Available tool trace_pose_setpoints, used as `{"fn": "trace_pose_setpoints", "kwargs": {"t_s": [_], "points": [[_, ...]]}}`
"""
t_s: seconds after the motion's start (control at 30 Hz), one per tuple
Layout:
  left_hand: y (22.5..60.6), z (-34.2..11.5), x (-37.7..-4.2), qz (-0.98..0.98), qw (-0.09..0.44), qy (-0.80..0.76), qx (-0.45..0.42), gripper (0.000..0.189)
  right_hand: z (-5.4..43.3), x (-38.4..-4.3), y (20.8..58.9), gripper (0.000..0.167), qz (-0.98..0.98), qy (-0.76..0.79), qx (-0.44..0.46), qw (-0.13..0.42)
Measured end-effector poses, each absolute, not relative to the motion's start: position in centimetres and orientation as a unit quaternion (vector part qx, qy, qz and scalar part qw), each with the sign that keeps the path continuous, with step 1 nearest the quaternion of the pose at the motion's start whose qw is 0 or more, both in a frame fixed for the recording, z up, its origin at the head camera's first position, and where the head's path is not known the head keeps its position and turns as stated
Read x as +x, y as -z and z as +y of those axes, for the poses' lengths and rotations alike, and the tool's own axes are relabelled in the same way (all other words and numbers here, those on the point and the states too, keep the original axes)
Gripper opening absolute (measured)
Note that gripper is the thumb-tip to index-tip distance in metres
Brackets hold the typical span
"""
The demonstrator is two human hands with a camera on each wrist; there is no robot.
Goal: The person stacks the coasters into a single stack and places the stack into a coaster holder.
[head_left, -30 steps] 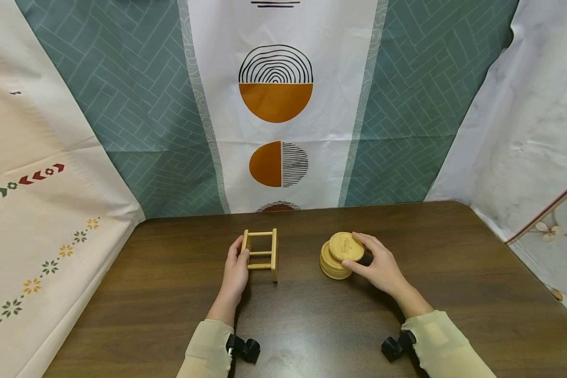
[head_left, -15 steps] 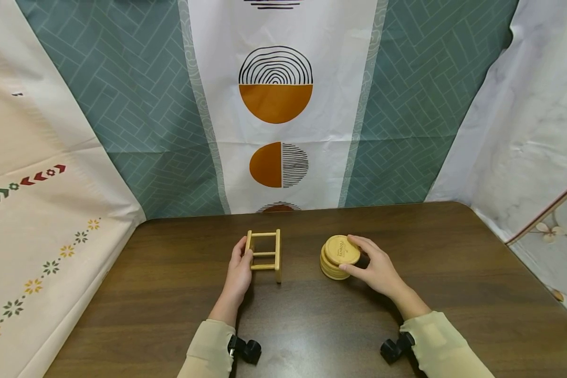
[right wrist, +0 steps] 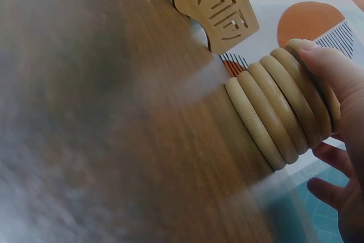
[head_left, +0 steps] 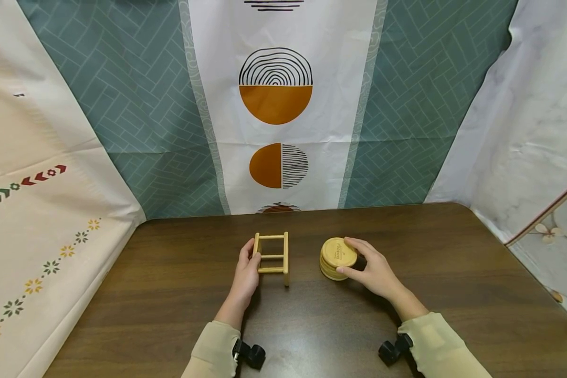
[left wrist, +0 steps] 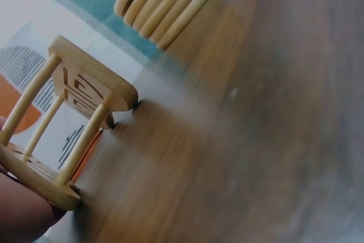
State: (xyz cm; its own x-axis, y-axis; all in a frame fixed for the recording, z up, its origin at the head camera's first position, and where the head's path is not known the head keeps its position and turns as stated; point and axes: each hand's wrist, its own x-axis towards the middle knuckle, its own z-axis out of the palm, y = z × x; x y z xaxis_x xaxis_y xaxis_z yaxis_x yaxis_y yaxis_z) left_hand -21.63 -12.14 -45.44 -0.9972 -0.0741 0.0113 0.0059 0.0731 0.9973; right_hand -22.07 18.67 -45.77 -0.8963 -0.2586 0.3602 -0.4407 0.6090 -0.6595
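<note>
My left hand (head_left: 244,277) grips the left end of a small bamboo coaster holder (head_left: 285,257). In the left wrist view, the holder's carved end panel (left wrist: 94,69) and round rods show; its feet are at the tabletop, though whether they touch is unclear. To the right stands a stack of round bamboo coasters (right wrist: 273,112). My right hand (head_left: 377,270) pinches the top coaster (head_left: 339,252) by its right edge, thumb in front and fingers behind. That coaster, printed with lettering, sits over the stack, nearly lined up with it. The palm side of the left hand is hidden.
Both hands work over a dark brown wooden table (head_left: 302,325). A patterned cloth (head_left: 283,121) hangs behind its far edge, with pale cloths at left and right. Black wrist cameras (head_left: 255,356) sit on both cuffs.
My left hand has shifted the coaster holder slightly right, towards the stack. My right hand has moved the top coaster left and slightly nearer, more squarely over the stack.
</note>
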Motion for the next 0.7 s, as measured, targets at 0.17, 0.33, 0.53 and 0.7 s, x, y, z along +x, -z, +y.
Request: {"fn": "trace_pose_setpoints", "kwargs": {"t_s": [0.17, 0.33, 0.53, 0.7], "points": [[45.23, -11.76, -21.46, -0.723, 0.032, 0.689, 0.026, 0.051, 18.63, -22.07, 45.67, 0.077, -0.89, -0.393, 0.202, 0.115], [45.2, -11.44, -21.27, -0.725, 0.036, 0.687, 0.03, 0.051, 18.63, -22.11, 45.71, 0.078, -0.888, -0.397, 0.202, 0.114], [45.01, -11.25, -21.03, -0.723, 0.04, 0.688, 0.041, 0.051, 18.57, -22.09, 45.88, 0.08, -0.887, -0.403, 0.197, 0.114], [44.51, -11.36, -20.98, -0.727, 0.045, 0.684, 0.049, 0.053, 18.42, -21.9, 46.14, 0.085, -0.885, -0.411, 0.193, 0.107]]}}
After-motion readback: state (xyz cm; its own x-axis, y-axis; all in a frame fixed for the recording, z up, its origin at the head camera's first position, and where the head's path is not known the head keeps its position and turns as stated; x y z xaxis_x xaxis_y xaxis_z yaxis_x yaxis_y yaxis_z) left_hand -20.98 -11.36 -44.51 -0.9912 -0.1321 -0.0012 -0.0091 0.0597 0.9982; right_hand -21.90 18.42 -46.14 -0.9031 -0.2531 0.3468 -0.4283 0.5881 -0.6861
